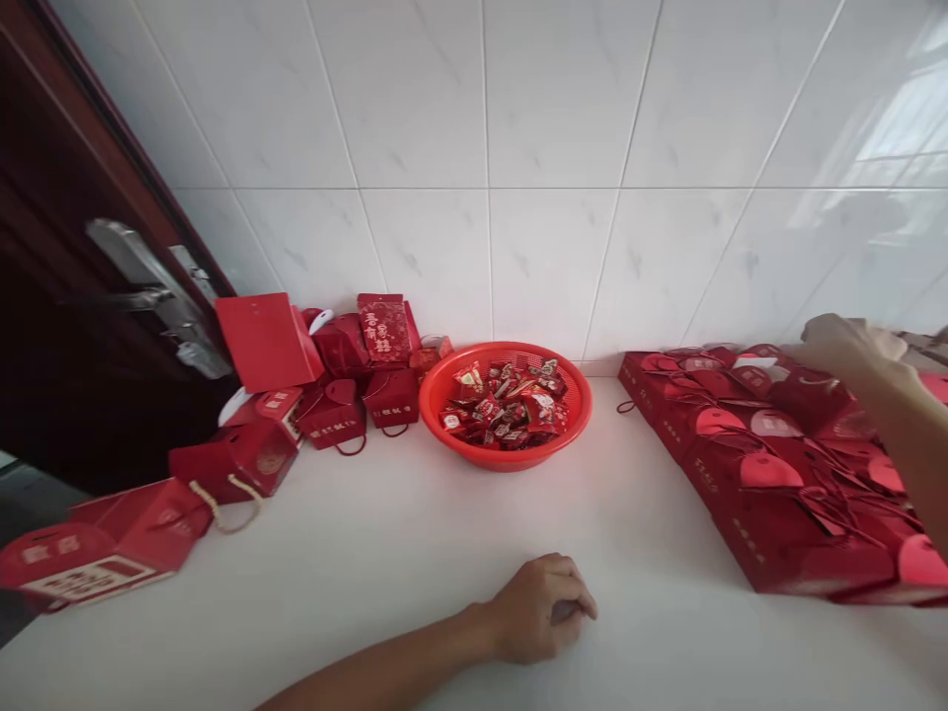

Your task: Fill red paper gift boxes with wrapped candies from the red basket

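My left hand (544, 607) rests on the white tabletop (355, 563) with its fingers loosely curled and nothing visible in them. Beyond it stands a red plastic basket (508, 461) holding many red-wrapped candies (511, 410). On the right, my right hand (851, 346) is closed at the back of closely packed red gift boxes (785, 538). One red box (822, 400) lies right below that hand. The fingertips are turned down and blurred, so what they grip is hidden. Thin cord handles and rounded top flaps show on the packed boxes.
More red boxes (333, 415) stand loosely at the left, some with cord handles. One box with a pale rope handle (233, 504) lies near the left edge. A white tiled wall (555, 247) closes off the back. A dark door (66, 296) with a metal handle stands left.
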